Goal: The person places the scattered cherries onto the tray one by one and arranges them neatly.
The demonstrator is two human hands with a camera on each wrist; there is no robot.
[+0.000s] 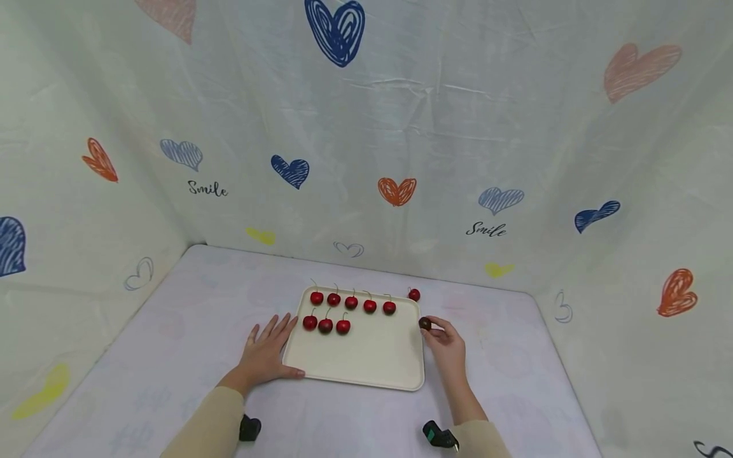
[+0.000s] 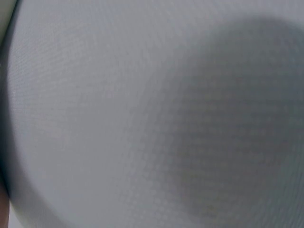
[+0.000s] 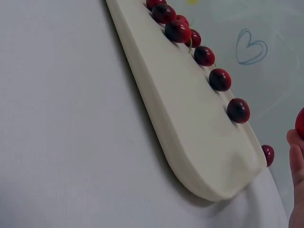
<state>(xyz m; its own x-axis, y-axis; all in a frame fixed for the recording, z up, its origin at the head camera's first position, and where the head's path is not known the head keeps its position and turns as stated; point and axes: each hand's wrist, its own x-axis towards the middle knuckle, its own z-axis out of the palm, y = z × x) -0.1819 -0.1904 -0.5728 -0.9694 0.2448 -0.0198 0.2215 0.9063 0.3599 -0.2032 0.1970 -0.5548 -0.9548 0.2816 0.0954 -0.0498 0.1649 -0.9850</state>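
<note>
A cream rectangular tray lies on the table, with red cherries in two rows: several along its far side and three nearer, at the left. My left hand rests with spread fingers at the tray's left edge, thumb at the near left corner. At the tray's right edge, my right hand pinches a dark cherry between thumb and fingertips. Only part of that hand shows in the right wrist view. Another cherry lies on the table just outside the far right corner. The left wrist view shows only blurred pale cloth.
A pale cloth covers the table. Behind and at the sides hangs a white curtain printed with hearts. Dark wrist devices show near the sleeves, one at the left and one at the right.
</note>
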